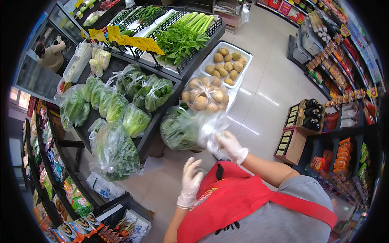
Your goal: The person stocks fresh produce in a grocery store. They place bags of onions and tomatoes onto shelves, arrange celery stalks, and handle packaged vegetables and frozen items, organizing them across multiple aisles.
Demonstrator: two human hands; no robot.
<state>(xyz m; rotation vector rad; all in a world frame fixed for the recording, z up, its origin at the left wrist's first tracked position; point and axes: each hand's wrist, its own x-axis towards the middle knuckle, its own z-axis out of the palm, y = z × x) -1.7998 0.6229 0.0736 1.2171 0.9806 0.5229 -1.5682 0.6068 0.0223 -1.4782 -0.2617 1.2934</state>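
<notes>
My right hand (230, 148), in a thin white glove, grips a bunched clear plastic bag (212, 129) that is blurred. The plastic overlaps a large bag of leafy greens (173, 132); I cannot tell whether the two are one bag. Just beyond lies a knotted clear bag of potatoes (205, 94). My left hand (191, 183), gloved too, hovers in front of my red apron (225, 197) with fingers loosely bent and nothing visible in it. Left of it, a big bag of dark greens (115, 152) rests at the display's near corner.
A black display stand (146, 144) carries bagged lettuces (117, 106) and bagged spinach-like greens (155, 92). Loose potatoes fill a white tray (247, 65). Celery (182, 42) sits in a raised crate behind yellow price signs (138, 43). Snack shelves flank both sides. A person (51, 54) stands at a glass-doored cooler.
</notes>
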